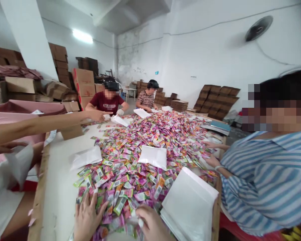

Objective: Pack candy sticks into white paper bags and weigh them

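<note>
A wide heap of small colourful printed packets [126,177], pink, purple, green and orange, is spread over the table. My left hand [88,211] lies on the near edge of the heap, palm down with fingers apart. A bit of white covers one of its fingertips. To its right, my right hand [153,222] is low over the packets with its fingers curled in; white coverings show at its fingertips. What it holds, if anything, is hidden. Just right of that hand lies a stack of flat white pouches [190,201]. A filled white pouch [153,156] rests on the heap ahead.
Another white pouch [86,157] lies at the left. A co-worker in stripes [263,180] handles packets at the right edge. From the left, another person's arm [52,129] reaches across the table. Two people work at the far side. A pink-lined bin [27,107] stands left.
</note>
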A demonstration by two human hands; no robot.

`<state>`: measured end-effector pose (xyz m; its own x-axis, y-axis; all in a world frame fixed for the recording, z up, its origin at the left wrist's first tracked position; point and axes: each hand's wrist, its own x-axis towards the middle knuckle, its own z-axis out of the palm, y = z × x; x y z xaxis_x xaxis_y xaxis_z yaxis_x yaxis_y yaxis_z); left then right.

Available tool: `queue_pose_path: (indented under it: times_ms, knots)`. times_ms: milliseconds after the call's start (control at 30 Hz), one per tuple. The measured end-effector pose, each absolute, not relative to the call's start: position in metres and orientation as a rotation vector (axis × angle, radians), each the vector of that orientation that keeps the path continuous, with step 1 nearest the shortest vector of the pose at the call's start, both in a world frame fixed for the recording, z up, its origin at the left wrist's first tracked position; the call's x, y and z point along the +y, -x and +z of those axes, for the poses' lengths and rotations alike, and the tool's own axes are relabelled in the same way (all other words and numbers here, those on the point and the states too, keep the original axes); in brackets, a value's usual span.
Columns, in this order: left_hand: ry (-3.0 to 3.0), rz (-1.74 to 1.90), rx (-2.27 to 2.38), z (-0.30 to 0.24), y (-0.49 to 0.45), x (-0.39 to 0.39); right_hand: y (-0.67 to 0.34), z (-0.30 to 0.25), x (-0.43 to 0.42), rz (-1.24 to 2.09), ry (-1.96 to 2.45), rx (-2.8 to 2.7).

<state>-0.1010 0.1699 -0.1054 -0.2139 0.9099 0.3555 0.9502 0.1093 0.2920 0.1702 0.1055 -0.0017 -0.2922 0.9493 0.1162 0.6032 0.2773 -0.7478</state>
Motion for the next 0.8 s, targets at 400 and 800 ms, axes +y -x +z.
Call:
queue_pose_path:
  times_ms: [400,800]
  knots:
    - [2.038,-1.254,-2.274,-0.072,0.049,0.166,-0.175,-0.005,0.085,0.814,1.460,-1.966]
    - [2.128,-0.916,-2.275,-0.094,0.063,0.150,-0.283,0.004,0.198,0.721,1.567,-1.343]
